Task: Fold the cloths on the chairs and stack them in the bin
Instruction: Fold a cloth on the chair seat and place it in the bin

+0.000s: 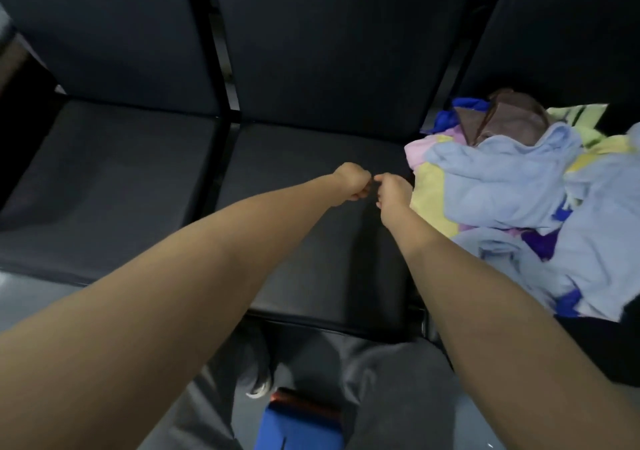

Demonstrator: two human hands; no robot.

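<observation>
Cloths [502,190] had their destination nearest of all: the blue bin [301,425] stood on the floor at six o'clock, between the person's legs, probably so that a folded piece could drop straight down; a shoe [258,385] showed just beside it at seven o'clock. Past the knees lay the middle seat [304,269], dark and flat, which I judged served as the folding surface; both arms reached out over it. At its far part, near the centre of view, the left hand [351,181] and the right hand [393,190] met almost knuckle to knuckle; each grip was narrow, fingers curled tight; whether they pinched a dark cloth against the dark seat I could not tell, as nothing showed between them. At three o'clock the cloths themselves lay heaped and unfolded on the right chair [561,41], pale blue, yellow, pink and brown, the heap's edge just beside the right hand. Farthest, at twelve o'clock, rose the backrests [311,34].
</observation>
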